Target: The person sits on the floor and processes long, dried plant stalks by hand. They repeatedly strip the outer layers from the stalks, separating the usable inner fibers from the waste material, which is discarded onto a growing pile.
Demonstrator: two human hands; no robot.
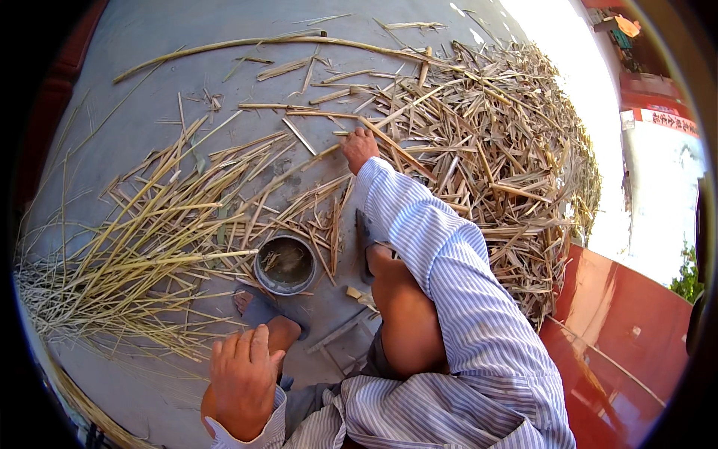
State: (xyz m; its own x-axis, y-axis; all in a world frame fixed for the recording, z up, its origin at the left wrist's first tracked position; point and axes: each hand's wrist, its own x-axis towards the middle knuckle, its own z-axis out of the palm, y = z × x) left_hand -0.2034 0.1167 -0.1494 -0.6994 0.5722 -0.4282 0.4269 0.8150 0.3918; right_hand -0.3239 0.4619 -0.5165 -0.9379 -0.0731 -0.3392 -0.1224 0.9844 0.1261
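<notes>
Stretched far forward, my right hand (360,147) is closed at the left edge of a large heap of dry, stripped leaf sheaths (493,142). A pale stalk end shows beside its fingertips, and a bent brown stalk (396,147) lies against the hand's far side. What the fingers hold is hidden. My left hand (243,378) hangs back by my left knee, back upward, fingers extended and holding nothing visible. In front of my feet stands a round grey basin (286,264) with murky water in it. Left of it, a spread bundle of thin yellow-green stalks (127,262) fans out.
A long curved stalk (299,39) lies across the far grey floor (187,26). Loose stalk pieces are scattered between the bundle and the heap. A red panel (613,329) borders the heap at the right. My feet are beside the basin, near a thin metal frame (336,337).
</notes>
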